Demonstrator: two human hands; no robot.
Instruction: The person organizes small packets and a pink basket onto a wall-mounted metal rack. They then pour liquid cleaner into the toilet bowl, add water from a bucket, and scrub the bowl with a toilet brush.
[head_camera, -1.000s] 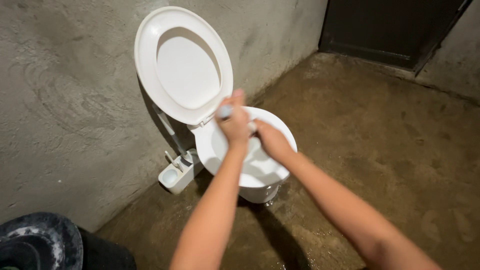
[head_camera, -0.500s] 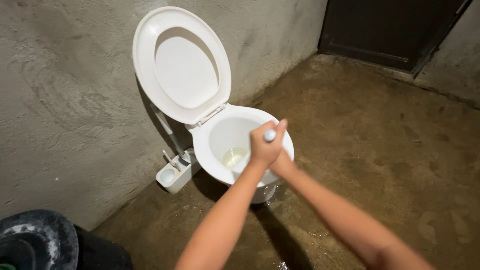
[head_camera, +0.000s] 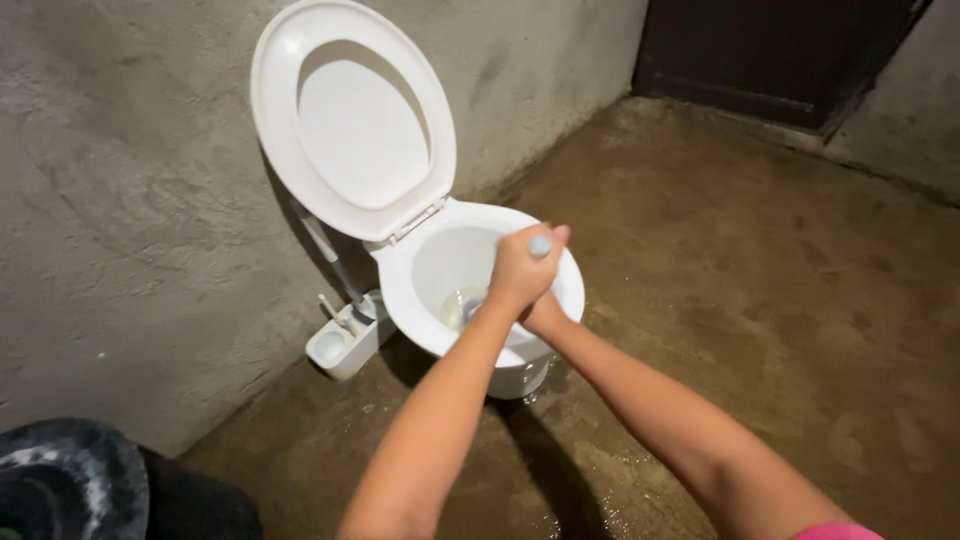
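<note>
Brush handle (head_camera: 540, 245): we see only its pale, rounded top end, poking up out of the left hand above the front rim of the toilet bowl (head_camera: 425, 240); the shaft slants down into the bowl, mostly hidden.
Brush head (head_camera: 470, 305): we make out a blurred dark shape low inside the toilet bowl, near the water; we cannot tell whether it touches.
Toilet bowl: white, round, open at the top, with a little water at the bottom; our landmark for both lines above.
</note>
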